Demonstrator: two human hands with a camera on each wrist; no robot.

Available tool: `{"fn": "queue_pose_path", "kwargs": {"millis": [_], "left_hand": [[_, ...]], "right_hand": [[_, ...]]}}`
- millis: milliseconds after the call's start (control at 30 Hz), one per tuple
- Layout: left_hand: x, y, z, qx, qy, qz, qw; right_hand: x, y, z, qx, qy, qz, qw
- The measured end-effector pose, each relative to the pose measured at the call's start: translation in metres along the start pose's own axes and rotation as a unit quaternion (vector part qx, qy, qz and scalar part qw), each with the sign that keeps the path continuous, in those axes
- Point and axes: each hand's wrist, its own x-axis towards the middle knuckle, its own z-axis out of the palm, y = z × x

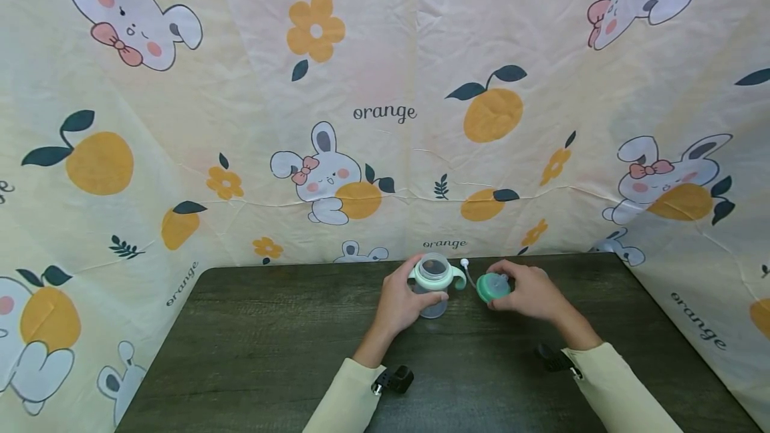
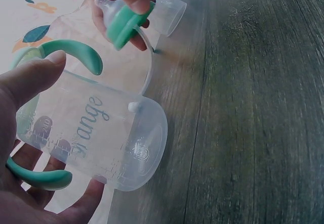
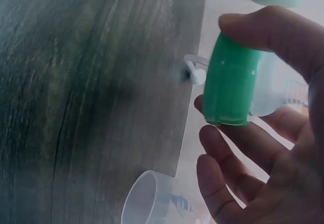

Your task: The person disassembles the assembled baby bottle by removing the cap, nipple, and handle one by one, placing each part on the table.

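Observation:
A clear baby bottle (image 1: 432, 309) with a mint-green collar and two curved handles stands upright at the table's far edge. My left hand (image 1: 398, 298) grips it round the side, thumb across the front; its top is uncovered. The left wrist view shows measuring marks on the bottle wall (image 2: 114, 128). To the right, my right hand (image 1: 532, 291) pinches a green bottle lid (image 3: 232, 82) between thumb and fingers. A translucent nipple (image 3: 271, 87) rises from the lid. From its underside hangs a thin straw (image 2: 150, 70) with a white weighted ball (image 3: 198, 77) at the end.
A clear plastic cup-shaped cover (image 3: 147, 201) stands on the dark wood-grain table (image 1: 289, 346), beyond the right hand. Behind the table hangs a cloth (image 1: 385, 52) printed with rabbits and oranges. Dark wrist cameras (image 1: 397, 379) sit at both cream sleeves (image 1: 345, 399).

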Motion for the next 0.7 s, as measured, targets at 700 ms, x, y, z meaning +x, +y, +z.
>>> {"fn": "queue_pose_path", "kwargs": {"millis": [700], "left_hand": [[0.0000, 0.0000, 0.0006, -0.010, -0.001, -0.006, 0.9999]], "right_hand": [[-0.0007, 0.0064, 0.0031, -0.074, -0.032, 0.007, 0.997]]}}
